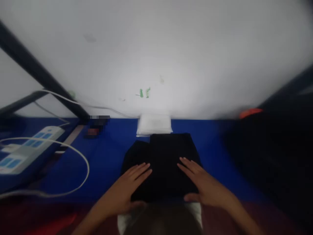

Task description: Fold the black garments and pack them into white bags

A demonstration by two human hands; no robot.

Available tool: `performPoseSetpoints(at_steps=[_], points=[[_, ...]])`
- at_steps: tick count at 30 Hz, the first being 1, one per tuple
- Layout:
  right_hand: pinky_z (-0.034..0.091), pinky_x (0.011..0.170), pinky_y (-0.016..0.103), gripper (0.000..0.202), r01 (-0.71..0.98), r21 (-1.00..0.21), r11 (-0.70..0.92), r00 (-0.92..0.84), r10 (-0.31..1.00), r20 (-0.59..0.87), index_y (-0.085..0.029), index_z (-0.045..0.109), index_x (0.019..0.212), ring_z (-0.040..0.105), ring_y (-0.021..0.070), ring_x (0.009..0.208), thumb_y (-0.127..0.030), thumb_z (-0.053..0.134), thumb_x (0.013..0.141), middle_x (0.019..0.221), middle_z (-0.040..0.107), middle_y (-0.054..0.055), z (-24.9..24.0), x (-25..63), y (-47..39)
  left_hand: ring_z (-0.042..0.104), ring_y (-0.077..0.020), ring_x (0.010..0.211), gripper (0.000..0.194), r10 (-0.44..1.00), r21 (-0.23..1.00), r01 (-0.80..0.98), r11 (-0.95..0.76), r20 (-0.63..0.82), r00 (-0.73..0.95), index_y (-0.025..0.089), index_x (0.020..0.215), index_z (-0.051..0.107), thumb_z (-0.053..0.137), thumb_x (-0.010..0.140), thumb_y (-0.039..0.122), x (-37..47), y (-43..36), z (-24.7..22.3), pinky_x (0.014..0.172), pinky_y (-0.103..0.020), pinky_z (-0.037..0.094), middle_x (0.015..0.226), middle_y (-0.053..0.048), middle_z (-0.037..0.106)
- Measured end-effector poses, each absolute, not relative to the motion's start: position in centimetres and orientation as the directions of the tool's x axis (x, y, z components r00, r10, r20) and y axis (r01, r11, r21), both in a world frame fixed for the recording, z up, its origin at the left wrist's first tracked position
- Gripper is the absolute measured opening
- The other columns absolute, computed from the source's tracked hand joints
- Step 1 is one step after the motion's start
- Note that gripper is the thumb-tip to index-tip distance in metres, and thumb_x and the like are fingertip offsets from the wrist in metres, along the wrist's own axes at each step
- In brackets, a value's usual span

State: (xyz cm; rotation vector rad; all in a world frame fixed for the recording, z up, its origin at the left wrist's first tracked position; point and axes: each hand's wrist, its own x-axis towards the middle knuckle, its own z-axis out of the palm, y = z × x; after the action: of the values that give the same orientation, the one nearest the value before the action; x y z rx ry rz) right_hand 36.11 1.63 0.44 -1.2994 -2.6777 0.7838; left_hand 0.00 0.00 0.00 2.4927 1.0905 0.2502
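A black folded cloth, perhaps a garment [166, 156], lies on the blue surface [112, 156] in front of me. My left hand [129, 186] rests flat on its left side, fingers stretched out and pointing inward. On the right side, my right hand [200, 179] lies the same way, its thumb apart near the lower edge. Neither hand grips anything. Just behind the cloth sits a stack of flat white packets or sheets [154, 124], which neither hand touches.
A white power strip with blue sockets [31, 148] stands at the left, with a white cable [86, 166] looping beside it. Dark frame bars [44, 75] rise at the left. A large black mass [269, 156] fills the right. A white wall [195, 65] closes the back.
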Motion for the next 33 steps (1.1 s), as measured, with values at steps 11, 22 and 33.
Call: performPoseSetpoints(at_steps=[11,22,33], points=[[0.046,0.109,0.047,0.026,0.756,-0.547,0.358,-0.510,0.847,-0.150,-0.028,0.068,0.112,0.052,0.0268,0.132,-0.038,0.049,0.098,0.143,0.055,0.004,1.5,38.8,-0.1,0.061,-0.0246,0.120,0.039,0.741,0.435,0.645,-0.628,0.080,0.667,0.029,0.129,0.058,0.054,0.091,0.022,-1.4,0.2,1.0,0.104,-0.044,0.049,0.130,-0.005,0.066],[0.051,0.094,0.044,0.028,0.745,-0.501,0.441,-0.374,0.897,0.234,-0.023,0.063,0.105,0.064,0.0281,0.107,-0.046,0.049,0.096,0.110,0.068,0.010,0.3,38.9,9.3,0.063,-0.0180,0.078,0.016,0.883,0.441,0.768,-0.464,0.165,0.439,0.022,0.096,0.062,0.048,0.092,0.031,-0.5,8.6,3.5,0.071,-0.029,0.050,0.088,-0.001,0.067],[0.049,0.097,0.047,0.019,0.845,-0.284,0.453,-0.351,0.871,0.345,-0.018,0.064,0.102,0.055,0.0303,0.111,-0.025,0.049,0.093,0.118,0.060,0.015,-0.9,37.2,15.1,0.060,-0.0246,0.097,0.011,0.853,0.351,0.778,-0.522,0.233,0.467,0.019,0.098,0.062,0.056,0.089,0.022,5.2,15.3,1.6,0.081,-0.034,0.051,0.100,-0.008,0.061]])
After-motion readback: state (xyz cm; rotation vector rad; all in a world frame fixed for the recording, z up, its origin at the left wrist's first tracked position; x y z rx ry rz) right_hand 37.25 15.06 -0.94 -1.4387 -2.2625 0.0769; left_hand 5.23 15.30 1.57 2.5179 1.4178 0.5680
